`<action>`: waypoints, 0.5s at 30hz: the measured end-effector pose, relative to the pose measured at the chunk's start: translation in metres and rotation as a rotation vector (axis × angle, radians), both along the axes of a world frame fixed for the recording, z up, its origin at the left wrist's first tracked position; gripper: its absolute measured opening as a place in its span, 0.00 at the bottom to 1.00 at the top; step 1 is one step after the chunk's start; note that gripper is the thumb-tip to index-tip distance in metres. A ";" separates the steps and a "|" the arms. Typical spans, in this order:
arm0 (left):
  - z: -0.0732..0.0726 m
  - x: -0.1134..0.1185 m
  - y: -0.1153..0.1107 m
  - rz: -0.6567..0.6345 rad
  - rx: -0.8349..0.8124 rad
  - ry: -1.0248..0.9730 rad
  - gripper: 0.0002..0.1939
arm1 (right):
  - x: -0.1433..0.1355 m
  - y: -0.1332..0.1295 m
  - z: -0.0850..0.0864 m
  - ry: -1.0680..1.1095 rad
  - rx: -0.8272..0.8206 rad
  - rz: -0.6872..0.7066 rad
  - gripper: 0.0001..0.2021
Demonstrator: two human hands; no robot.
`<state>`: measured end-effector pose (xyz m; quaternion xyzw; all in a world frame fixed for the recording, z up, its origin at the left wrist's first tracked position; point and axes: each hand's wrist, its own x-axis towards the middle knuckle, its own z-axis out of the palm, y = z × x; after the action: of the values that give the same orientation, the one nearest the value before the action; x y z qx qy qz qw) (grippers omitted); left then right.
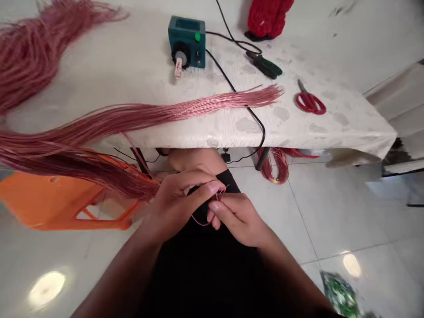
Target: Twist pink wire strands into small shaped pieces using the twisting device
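Note:
Over my lap, my left hand (pixel 179 198) and my right hand (pixel 236 217) meet, both pinching one thin pink cord (pixel 202 222) that loops down between them. A thick bundle of the same pink cords (pixel 99 170) runs from my left hand out to the left, over an orange stool (pixel 62 203). Another long bundle of pink cords (pixel 185 108) lies across the white table (pixel 298 132) just above my hands.
On the table stand a teal box-shaped machine (pixel 187 42) with a black cable (pixel 245 106), green-handled pliers (pixel 266 66), red scissors (pixel 309 102) and a red knitted item (pixel 268 17). More pink cords (pixel 29 48) lie far left. A green packet (pixel 341 293) rests on the tiled floor.

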<state>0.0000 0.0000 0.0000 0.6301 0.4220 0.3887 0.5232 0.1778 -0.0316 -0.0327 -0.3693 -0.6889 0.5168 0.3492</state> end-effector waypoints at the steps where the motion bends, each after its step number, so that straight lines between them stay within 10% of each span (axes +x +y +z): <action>1: 0.001 0.000 0.000 0.006 0.009 0.007 0.08 | -0.001 0.001 -0.001 0.003 -0.003 -0.001 0.17; 15: 0.001 -0.010 -0.001 0.044 0.282 0.278 0.09 | -0.002 0.005 -0.005 -0.028 -0.012 0.016 0.18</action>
<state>-0.0096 -0.0014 0.0006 0.7355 0.4454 0.3643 0.3578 0.1758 -0.0267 -0.0372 -0.3731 -0.6936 0.5186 0.3330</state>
